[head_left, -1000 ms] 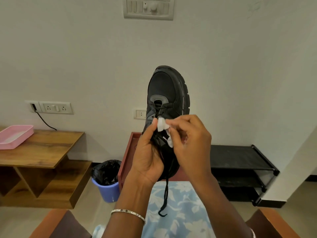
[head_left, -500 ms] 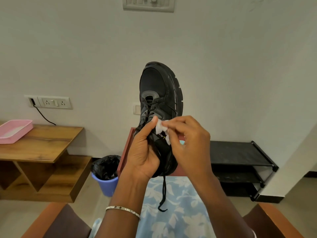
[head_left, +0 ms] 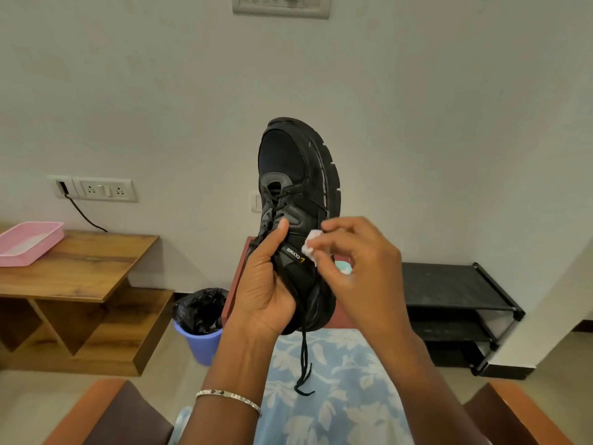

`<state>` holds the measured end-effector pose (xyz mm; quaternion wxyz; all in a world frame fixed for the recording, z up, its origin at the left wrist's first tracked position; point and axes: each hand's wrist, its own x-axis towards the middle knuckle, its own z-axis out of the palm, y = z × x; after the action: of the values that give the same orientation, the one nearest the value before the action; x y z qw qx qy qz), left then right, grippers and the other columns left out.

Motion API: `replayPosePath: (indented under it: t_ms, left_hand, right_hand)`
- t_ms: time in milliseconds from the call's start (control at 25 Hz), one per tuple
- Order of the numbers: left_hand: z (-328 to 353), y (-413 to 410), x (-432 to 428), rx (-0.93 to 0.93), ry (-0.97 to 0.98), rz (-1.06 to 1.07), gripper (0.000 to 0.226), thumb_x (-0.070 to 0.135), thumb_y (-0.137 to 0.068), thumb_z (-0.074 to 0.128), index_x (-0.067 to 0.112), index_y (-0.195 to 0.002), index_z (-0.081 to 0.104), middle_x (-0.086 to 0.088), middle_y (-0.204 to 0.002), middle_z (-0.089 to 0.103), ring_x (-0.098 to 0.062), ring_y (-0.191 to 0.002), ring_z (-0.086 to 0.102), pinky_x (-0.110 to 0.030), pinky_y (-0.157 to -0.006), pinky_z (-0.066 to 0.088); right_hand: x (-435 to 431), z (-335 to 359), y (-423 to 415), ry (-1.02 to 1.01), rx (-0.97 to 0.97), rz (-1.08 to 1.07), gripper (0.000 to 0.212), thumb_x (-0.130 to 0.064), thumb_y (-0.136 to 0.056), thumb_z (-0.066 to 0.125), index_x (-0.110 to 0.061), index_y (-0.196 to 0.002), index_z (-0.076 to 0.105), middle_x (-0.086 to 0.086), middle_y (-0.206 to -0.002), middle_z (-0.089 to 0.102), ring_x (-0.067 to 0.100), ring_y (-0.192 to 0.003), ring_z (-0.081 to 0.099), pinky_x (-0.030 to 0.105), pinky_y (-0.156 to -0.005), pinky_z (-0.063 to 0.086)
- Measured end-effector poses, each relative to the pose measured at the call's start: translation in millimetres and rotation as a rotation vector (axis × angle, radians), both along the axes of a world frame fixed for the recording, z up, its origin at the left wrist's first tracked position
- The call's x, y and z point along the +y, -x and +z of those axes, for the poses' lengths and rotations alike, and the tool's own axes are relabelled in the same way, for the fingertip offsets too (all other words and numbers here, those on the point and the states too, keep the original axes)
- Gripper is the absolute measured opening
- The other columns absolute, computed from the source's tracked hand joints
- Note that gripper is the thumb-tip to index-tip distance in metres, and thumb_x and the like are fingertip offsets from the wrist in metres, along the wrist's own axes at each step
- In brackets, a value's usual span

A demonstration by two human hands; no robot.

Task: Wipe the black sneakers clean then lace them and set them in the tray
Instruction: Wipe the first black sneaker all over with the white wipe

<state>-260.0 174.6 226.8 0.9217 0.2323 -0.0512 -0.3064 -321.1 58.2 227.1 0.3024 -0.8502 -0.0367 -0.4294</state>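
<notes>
Wrapped in the left grip point(head_left: 266, 290) at the heel end, thumb pressed by the tongue: sneaker point(head_left: 298, 175), held up in the air, toe pointing up, sole facing right. Pinched in the right grip point(head_left: 362, 261), fingers curled: white wipe point(head_left: 312, 248), against the sneaker's side just beside the tongue label. Dangling below the heel, a loose lace point(head_left: 304, 364). Far left on the wooden surface point(head_left: 80, 264), well apart from the sneaker, a pink tray point(head_left: 32, 242). On the floor, a bin point(head_left: 200, 329); to the right, a black rack point(head_left: 449, 293).
</notes>
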Motion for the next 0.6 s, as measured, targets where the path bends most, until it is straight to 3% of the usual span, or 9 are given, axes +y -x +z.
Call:
replayPosePath:
  t_ms: [120, 240, 440, 600]
  left_hand:
    - [3, 3, -4, 0.002, -0.034, 0.019, 0.028, 0.026, -0.096, 0.059, 0.008, -0.095, 0.081, -0.019, -0.115, 0.072, -0.031, -0.107, 0.070, -0.047, -0.103, 0.049]
    - [1, 1, -2, 0.007, -0.036, 0.027, 0.032, 0.029, -0.096, 0.059, 0.008, -0.090, 0.081, -0.019, -0.110, 0.073, -0.031, -0.101, 0.072, -0.046, -0.097, 0.053]
    - [0, -5, 1, 0.011, -0.029, 0.028, 0.031, 0.031, -0.094, 0.062, 0.007, -0.104, 0.077, -0.023, -0.116, 0.071, -0.036, -0.103, 0.071, -0.051, -0.096, 0.053]
    - [1, 1, -7, 0.025, -0.011, -0.016, 0.033, 0.030, -0.097, 0.059, 0.004, -0.099, 0.079, -0.021, -0.114, 0.071, -0.034, -0.101, 0.072, -0.048, -0.102, 0.049]
  right_hand:
    - [-6, 13, -10, -0.087, -0.064, -0.077, 0.033, -0.019, -0.085, 0.079, -0.017, -0.117, 0.070, -0.005, -0.112, 0.067, 0.003, -0.092, 0.066, 0.014, -0.078, 0.057]
    - [2, -7, 5, -0.055, 0.011, -0.006, 0.021, -0.022, -0.086, 0.078, -0.020, -0.107, 0.076, -0.009, -0.098, 0.073, 0.003, -0.087, 0.068, 0.021, -0.074, 0.058]
    - [0, -11, 19, -0.051, 0.148, 0.193, 0.013, -0.018, -0.083, 0.080, -0.020, -0.095, 0.081, -0.009, -0.090, 0.074, 0.006, -0.084, 0.069, 0.023, -0.072, 0.059]
    - [-13, 20, -4, 0.024, -0.034, -0.020, 0.016, -0.024, -0.085, 0.077, -0.018, -0.100, 0.080, -0.006, -0.097, 0.074, 0.005, -0.085, 0.068, 0.017, -0.074, 0.057]
